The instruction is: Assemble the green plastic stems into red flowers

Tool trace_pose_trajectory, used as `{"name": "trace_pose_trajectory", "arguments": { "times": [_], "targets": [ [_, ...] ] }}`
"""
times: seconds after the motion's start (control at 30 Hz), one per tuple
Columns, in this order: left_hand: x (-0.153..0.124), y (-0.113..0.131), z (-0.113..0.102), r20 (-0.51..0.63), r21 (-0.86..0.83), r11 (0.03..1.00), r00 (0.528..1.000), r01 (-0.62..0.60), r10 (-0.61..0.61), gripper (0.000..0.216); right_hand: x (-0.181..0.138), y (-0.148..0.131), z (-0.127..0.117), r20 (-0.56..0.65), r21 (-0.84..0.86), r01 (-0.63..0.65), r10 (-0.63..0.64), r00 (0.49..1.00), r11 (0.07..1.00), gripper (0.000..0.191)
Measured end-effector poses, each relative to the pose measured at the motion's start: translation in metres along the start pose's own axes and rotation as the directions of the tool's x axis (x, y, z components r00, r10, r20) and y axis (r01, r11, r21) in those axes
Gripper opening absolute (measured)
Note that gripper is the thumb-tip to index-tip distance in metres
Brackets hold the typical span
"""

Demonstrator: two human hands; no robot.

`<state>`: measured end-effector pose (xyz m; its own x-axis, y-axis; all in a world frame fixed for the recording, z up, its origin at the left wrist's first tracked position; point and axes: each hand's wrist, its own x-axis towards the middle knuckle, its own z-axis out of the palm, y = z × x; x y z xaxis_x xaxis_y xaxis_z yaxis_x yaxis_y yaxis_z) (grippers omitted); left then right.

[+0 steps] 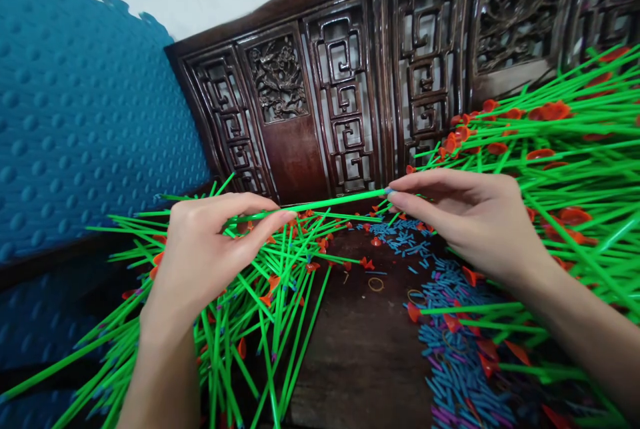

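A thin bright green plastic stick (pixel 335 201) stretches between my two hands, above a dark wooden surface. My left hand (pixel 217 235) is closed around its left part, thumb and fingers pinched. At the stick's right end, the thumb and fingertips of my right hand (pixel 450 209) pinch a small blue piece (pixel 389 191), mostly hidden by the fingers. Beneath my left hand lies a loose pile of green sticks (pixel 280 302), several with orange-red cup-shaped ends. Small blue and purple tube pieces (pixel 460 362) are heaped below my right hand.
A large stack of green sticks with orange-red cups (pixel 590 142) fills the right side. Behind stands a carved dark wooden backrest (pixel 295 155). A blue bumpy foam mat (pixel 90 122) rises at left. A rubber band (pixel 376 284) lies on the dark wooden seat (pixel 365 362).
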<state>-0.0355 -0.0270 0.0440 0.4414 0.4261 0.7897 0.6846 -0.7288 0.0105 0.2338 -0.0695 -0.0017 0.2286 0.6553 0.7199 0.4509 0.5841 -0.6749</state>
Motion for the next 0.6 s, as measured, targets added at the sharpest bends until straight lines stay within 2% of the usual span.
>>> {"name": "trace_pose_trajectory", "arguments": {
  "times": [0.2,0.47,0.6],
  "targets": [
    [-0.0004,0.0002,-0.0005,0.029,-0.011,1.000,1.000,-0.004,0.004,0.014,-0.0012,0.0004,-0.0011,0.038,0.018,0.002,-0.003,0.999,1.000,0.008],
    [-0.0005,0.0014,-0.0009,0.002,-0.036,0.999,1.000,-0.024,0.024,0.012,-0.0018,0.0007,0.0021,-0.006,0.063,-0.005,0.005,1.000,0.998,0.009],
    [0.0000,-0.0002,-0.0012,0.024,-0.063,0.996,0.997,-0.066,0.068,0.009,-0.0025,-0.0005,0.0020,0.020,0.084,-0.008,0.006,1.000,0.996,0.008]
  ]
}}
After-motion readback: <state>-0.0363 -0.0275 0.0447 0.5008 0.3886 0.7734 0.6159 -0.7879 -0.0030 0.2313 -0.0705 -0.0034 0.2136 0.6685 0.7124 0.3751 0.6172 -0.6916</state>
